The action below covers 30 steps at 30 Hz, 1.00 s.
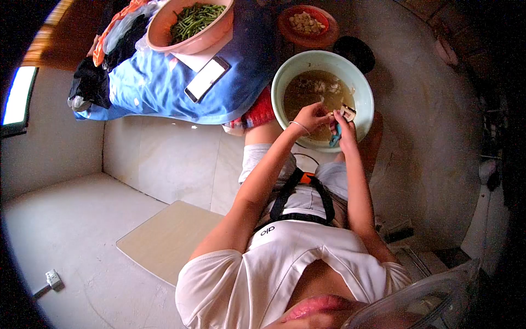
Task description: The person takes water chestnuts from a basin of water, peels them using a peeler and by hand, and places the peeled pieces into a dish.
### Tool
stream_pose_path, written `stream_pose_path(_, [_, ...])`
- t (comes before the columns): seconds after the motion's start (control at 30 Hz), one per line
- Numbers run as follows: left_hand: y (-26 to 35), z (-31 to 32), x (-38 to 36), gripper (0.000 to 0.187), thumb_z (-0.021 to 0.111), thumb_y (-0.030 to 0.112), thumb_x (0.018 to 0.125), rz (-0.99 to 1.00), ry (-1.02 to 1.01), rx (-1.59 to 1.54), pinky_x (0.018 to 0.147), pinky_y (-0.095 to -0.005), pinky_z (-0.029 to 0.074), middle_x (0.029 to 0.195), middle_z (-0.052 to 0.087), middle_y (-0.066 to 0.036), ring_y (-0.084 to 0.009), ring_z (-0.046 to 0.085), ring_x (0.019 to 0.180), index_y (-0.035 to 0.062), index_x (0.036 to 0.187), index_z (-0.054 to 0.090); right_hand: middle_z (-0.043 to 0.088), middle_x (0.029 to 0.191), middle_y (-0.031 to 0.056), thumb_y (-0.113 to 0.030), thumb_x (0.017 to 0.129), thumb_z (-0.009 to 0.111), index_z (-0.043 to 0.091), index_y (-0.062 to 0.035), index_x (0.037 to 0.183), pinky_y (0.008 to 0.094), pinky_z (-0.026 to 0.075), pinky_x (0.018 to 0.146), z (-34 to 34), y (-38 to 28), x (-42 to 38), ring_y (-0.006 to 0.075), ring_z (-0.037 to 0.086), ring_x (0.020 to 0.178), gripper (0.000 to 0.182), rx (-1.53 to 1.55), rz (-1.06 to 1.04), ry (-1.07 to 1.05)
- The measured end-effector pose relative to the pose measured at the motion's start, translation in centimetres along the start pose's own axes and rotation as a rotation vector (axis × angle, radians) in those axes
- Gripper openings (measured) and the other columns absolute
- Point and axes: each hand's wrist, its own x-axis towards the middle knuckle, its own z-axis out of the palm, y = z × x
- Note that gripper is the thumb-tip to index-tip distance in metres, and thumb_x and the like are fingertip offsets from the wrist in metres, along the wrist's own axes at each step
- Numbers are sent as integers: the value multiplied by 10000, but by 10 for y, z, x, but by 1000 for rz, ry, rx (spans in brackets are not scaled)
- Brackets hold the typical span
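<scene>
My left hand (312, 118) reaches over the pale green basin (278, 90), its fingers pinched around something small that I cannot make out. Close beside it, my right hand (346, 134) is closed around a small tool with a teal handle (336, 136). A pale piece with a dark edge (348, 113) shows above the right fingers. Murky brown water (300, 90) fills the lower part of the basin, with whitish bits (329, 88) floating in it. Both hands are above the near right part of the basin, fingertips almost together.
Beyond the basin stands a red bowl (329, 17) of pale pieces beside a dark round container (355, 54). On the blue cloth (148, 82) at left lie a phone (207, 79) and a pink basin (156, 33) of green beans (192, 24). A beige board (170, 236) lies lower left.
</scene>
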Motion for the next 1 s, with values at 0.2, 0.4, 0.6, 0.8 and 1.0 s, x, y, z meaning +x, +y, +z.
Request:
stream_pose_path(0.2, [11,-5,-6,245,641,244,746,25,12,36,570,-243,425,694,576,-53,-81,502,636,22,773,541,554,734,-11,-318,745,626,507,-115,879,210,322,430,-3,0,1,82,478,545,271,40,73,-31])
stream_pose_path(0.4, [9,5,-1,182,615,183,767,138,119,-217,618,-231,421,717,569,-37,-80,504,674,15,755,545,539,759,-4,-291,754,625,518,-111,937,188,307,392,7,-12,-11,85,496,536,278,160,47,-147])
stream_pose_path(0.6, [10,9,0,127,582,147,792,8,43,-673,563,-223,411,717,555,-23,-96,507,627,31,803,530,529,694,-14,-143,728,646,513,-72,864,174,303,376,17,-26,-16,56,466,496,203,111,-158,-230])
stream_pose_path(0.8, [28,10,-7,180,519,221,839,-41,-15,-693,438,-194,359,608,534,-5,-74,469,491,47,792,535,540,713,12,-90,744,608,488,-53,960,180,329,389,14,-32,-20,60,474,504,250,90,-241,-256])
stream_pose_path(1.0, [48,6,-17,265,456,298,862,-130,-66,-670,447,-198,379,612,521,-12,-95,481,496,54,802,543,563,734,42,-88,757,594,497,-15,994,180,352,385,14,-49,-33,64,483,497,266,28,-261,-260])
